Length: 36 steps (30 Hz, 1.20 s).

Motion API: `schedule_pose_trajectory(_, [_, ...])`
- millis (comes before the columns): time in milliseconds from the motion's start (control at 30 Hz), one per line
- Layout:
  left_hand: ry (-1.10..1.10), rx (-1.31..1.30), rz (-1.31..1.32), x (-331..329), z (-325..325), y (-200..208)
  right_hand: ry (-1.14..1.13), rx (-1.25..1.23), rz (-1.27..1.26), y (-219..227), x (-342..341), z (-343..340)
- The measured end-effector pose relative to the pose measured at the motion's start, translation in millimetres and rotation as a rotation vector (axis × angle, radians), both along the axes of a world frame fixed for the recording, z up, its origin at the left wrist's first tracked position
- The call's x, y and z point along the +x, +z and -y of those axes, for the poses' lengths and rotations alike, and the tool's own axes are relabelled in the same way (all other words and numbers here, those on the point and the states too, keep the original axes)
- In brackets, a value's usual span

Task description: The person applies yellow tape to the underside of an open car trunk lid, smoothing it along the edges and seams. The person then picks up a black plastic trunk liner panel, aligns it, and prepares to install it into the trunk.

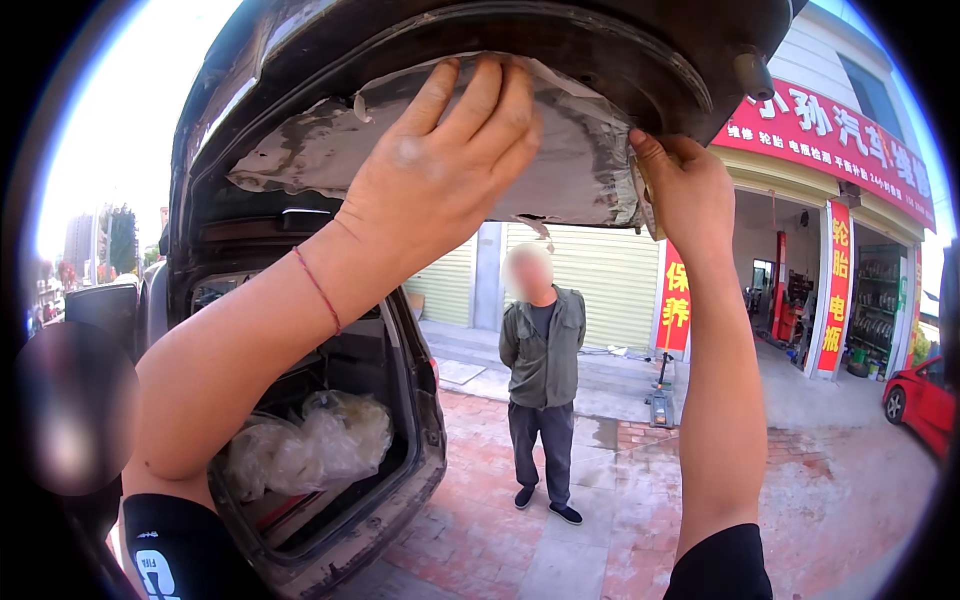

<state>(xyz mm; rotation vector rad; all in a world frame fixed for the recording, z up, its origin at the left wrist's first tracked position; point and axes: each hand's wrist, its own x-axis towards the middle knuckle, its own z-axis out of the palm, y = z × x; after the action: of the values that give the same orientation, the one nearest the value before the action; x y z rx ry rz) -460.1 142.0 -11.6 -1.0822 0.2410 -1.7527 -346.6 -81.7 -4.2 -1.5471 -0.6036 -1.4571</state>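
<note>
Overhead is the raised tailgate (560, 25) of a dark vehicle. A grey, stained lining sheet (580, 150) with ragged edges covers its inner side. My left hand (440, 150) reaches up with its fingers stretched out and pressed against the sheet near its upper edge. At the sheet's right corner, my right hand (685, 190) pinches the torn edge between thumb and fingers. Some peeling, frayed material shows beside that thumb. My left palm is hidden from view.
Clear plastic bags (320, 440) lie in the open cargo area below. A person (543, 370) stands on the paving behind the vehicle, arms behind the back. A floor jack (661, 400), shopfronts with a red sign (830, 140) and a red car (920, 405) are farther off.
</note>
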Motion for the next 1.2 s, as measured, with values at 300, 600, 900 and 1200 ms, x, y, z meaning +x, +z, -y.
schedule_pose_trajectory(300, [-0.057, 0.107, -0.079, 14.7, 35.3, 16.9, 0.088, 0.039, -0.097, 5.4, -4.2, -6.9])
schedule_pose_trajectory(600, [-0.05, 0.089, -0.18, 20.4, 47.9, 36.7, 0.005, -0.077, -0.063, 11.0, -4.5, 8.8])
schedule_pose_trajectory(900, [-0.121, -0.1, 0.014, -4.0, 6.4, 1.1, 0.019, -0.047, -0.007, 9.9, 0.5, 4.6])
schedule_pose_trajectory(1200, [0.121, 0.253, -0.08, 42.7, 54.7, 57.6, 0.301, -0.113, 0.014, 12.6, 14.6, 13.8])
